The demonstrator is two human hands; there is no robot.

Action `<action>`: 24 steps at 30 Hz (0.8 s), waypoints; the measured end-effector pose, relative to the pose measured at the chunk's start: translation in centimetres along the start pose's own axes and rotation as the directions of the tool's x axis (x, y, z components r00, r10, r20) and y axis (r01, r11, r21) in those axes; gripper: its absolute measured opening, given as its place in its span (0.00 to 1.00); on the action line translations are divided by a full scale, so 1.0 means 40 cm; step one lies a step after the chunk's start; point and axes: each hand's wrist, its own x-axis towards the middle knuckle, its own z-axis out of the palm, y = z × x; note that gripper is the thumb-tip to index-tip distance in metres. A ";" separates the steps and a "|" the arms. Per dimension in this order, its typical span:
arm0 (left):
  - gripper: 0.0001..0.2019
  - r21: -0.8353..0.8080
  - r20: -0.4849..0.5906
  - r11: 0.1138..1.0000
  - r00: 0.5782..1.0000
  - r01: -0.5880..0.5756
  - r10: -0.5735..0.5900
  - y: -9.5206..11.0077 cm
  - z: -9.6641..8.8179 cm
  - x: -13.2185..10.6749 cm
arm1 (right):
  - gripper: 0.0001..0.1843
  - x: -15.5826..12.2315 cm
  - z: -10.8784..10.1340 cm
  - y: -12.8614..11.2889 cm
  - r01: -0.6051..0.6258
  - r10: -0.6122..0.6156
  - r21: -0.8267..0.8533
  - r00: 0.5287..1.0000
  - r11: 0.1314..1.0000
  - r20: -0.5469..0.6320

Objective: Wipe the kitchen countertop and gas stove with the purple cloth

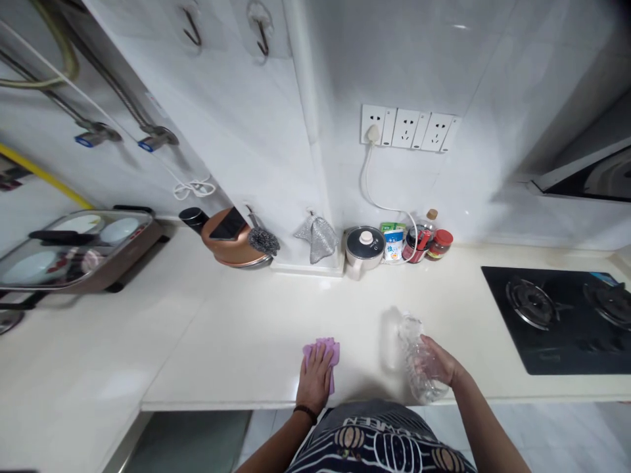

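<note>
Holding a clear bottle (413,338) near the front edge of the counter (236,341), your right hand (440,362) wraps around it; your left hand (314,380) lies flat on a purple cloth (334,353). Beyond both stand a pot (365,244), packet (393,246) and jars (438,246), a cord (367,179) hanging among them. Rightward sits a stove (566,335); far left, a lidded pan (118,263).
</note>
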 end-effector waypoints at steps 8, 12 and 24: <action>0.29 -0.052 -0.016 0.971 0.972 0.233 -0.234 0.117 -0.029 0.094 | 0.41 -0.065 -0.207 0.016 0.338 -0.341 -0.064 0.887 0.939 -0.313; 0.30 -0.077 0.000 0.910 0.912 0.408 -0.409 0.256 -0.026 0.272 | 0.53 -0.107 -0.337 0.022 0.428 -0.501 -0.262 0.749 0.865 -0.433; 0.29 -0.212 0.065 0.864 0.876 -0.456 0.479 0.951 0.262 0.358 | 0.51 -0.201 -0.626 0.074 0.384 -0.596 -0.457 0.474 0.802 -0.648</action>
